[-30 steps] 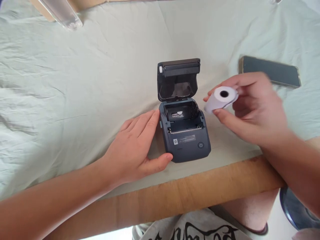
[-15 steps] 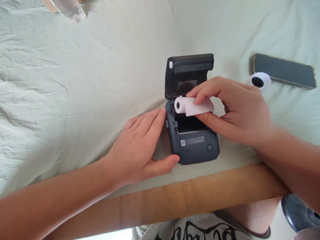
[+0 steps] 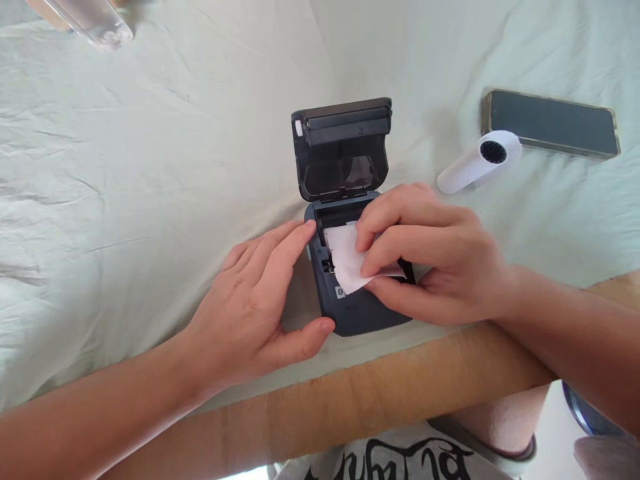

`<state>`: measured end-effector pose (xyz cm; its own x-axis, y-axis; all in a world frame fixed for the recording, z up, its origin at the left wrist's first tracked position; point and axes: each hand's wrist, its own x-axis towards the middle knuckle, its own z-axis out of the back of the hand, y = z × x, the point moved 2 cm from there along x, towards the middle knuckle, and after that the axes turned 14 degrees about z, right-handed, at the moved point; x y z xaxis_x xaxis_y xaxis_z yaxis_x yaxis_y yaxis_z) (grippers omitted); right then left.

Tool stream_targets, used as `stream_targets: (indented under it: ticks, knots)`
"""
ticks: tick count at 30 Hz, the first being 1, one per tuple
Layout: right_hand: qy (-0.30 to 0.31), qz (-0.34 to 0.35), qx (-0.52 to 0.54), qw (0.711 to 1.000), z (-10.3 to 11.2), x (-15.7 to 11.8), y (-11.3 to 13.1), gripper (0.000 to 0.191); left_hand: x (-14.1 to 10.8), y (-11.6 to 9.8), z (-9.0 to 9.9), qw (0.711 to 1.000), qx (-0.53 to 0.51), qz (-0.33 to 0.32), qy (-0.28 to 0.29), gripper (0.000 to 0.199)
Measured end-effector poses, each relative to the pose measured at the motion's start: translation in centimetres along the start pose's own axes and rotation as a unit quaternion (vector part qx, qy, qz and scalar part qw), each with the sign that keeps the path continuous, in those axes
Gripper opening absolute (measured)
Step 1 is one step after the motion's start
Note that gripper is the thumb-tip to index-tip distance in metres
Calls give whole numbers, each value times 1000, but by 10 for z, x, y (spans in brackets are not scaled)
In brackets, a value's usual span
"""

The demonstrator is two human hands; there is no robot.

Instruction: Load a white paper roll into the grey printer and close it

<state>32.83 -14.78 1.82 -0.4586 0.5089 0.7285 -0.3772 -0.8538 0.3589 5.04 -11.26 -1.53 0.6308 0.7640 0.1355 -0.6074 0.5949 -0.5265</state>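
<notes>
A small dark portable label printer (image 3: pixel 320 293) lies on the cloth with its lid (image 3: pixel 343 143) raised and tilted back. The white paper roll (image 3: pixel 344 250) now sits in its bay, the loose end pulled forward over the front edge. My right hand (image 3: pixel 430 250) pinches that loose end between thumb and fingers, and covers the printer's right side and power button. My left hand (image 3: pixel 255 300) rests along the printer's left side, fingers stretched out and thumb at the front left corner, touching the body.
Right of the printer, a second white paper roll (image 3: pixel 467 167) lies against a dark phone (image 3: pixel 555 123). A clear plastic object (image 3: pixel 97 23) is at the top left. The wooden table edge (image 3: pixel 350 393) runs along the front, above the person's lap.
My right hand has lowered the roll into the printer's bay and drawn its paper end toward the front. My left hand stays at the printer's side. The whole view has shifted slightly.
</notes>
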Motion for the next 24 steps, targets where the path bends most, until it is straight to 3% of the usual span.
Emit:
stream_targets:
  ticks: [3, 6, 10, 15, 18, 21, 24]
  knots:
    - [49, 15, 13, 999, 3, -1, -2, 10, -3, -4, 1, 999, 2, -37, 15, 78]
    - [90, 47, 26, 995, 9, -1, -3, 16, -5, -4, 0, 998, 10, -54, 37, 92]
    - [66, 57, 34, 996, 14, -1, -5, 18, -3, -4, 0, 998, -3, -58, 33, 105]
    - [51, 44, 26, 997, 15, 2, -3, 19, 1, -12, 5, 997, 25, -47, 64, 87]
    - [-19, -4, -57, 998, 16, 2, -4, 17, 1, -15, 6, 996, 34, -49, 67, 86]
    - [-80, -91, -125, 985, 14, -3, -10, 2, 0, -17, 5, 995, 29, -65, 68, 83]
    - [-61, -168, -82, 980, 9, -10, -17, 26, -1, -18, 4, 995, 44, -53, 76, 77]
